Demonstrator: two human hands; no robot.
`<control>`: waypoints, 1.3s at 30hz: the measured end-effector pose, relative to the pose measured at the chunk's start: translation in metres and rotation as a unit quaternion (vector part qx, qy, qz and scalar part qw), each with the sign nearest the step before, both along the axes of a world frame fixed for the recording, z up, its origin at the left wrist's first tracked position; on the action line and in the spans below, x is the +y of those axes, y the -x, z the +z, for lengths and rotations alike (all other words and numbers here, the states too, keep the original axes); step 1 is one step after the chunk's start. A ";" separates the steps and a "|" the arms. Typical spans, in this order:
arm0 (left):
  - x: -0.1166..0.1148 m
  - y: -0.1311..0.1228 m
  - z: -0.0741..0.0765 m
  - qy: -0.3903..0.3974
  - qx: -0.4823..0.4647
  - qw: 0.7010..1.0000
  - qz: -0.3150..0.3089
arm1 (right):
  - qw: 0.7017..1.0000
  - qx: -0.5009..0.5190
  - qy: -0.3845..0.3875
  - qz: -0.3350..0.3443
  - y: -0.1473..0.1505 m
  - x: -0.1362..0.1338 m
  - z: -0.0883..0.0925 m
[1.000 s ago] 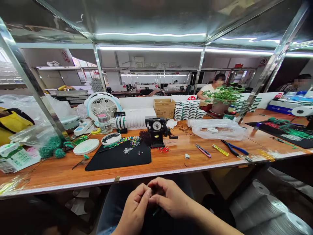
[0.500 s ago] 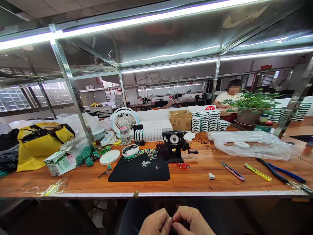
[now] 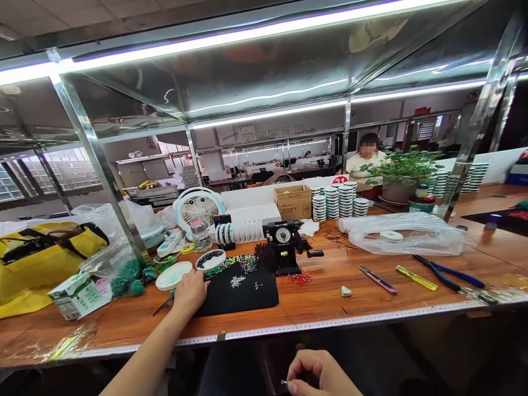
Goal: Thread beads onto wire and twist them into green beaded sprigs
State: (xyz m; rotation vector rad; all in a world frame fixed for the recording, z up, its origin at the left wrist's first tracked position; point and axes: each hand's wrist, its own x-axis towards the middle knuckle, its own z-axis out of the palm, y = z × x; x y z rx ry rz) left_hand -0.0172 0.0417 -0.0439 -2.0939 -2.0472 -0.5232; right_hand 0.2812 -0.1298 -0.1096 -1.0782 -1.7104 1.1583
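My left hand (image 3: pixel 190 292) reaches forward to the near left corner of a black felt mat (image 3: pixel 243 296), with its fingers curled down and nothing visible in them. A round white lid (image 3: pixel 173 275) lies just left of it, and a small round dish of black beads (image 3: pixel 210 260) sits just beyond. Loose coloured beads (image 3: pixel 236 264) and a small white beaded sprig (image 3: pixel 238 281) lie on or by the mat. At the bottom edge of the view, below the table, my right hand (image 3: pixel 317 374) pinches a thin metal-tipped wire (image 3: pixel 284 381).
The wooden table (image 3: pixel 124 324) has a measuring tape along its front edge. A black counter winder (image 3: pixel 282 245), stacked spools (image 3: pixel 332 202), a plastic bag (image 3: pixel 404 234), blue-handled pliers (image 3: pixel 439 273) and a yellow bag (image 3: pixel 41 258) stand about. A co-worker (image 3: pixel 365 165) sits beyond a potted plant (image 3: pixel 400 176).
My left hand has left my right hand and moved forward onto the mat's corner. My right hand stays low, at the bottom edge, still pinching something small.
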 end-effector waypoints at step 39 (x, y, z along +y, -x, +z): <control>-0.176 -0.118 -0.025 0.413 -0.796 0.431 -0.106 | 0.946 -0.138 -0.276 -0.098 0.016 -0.015 0.015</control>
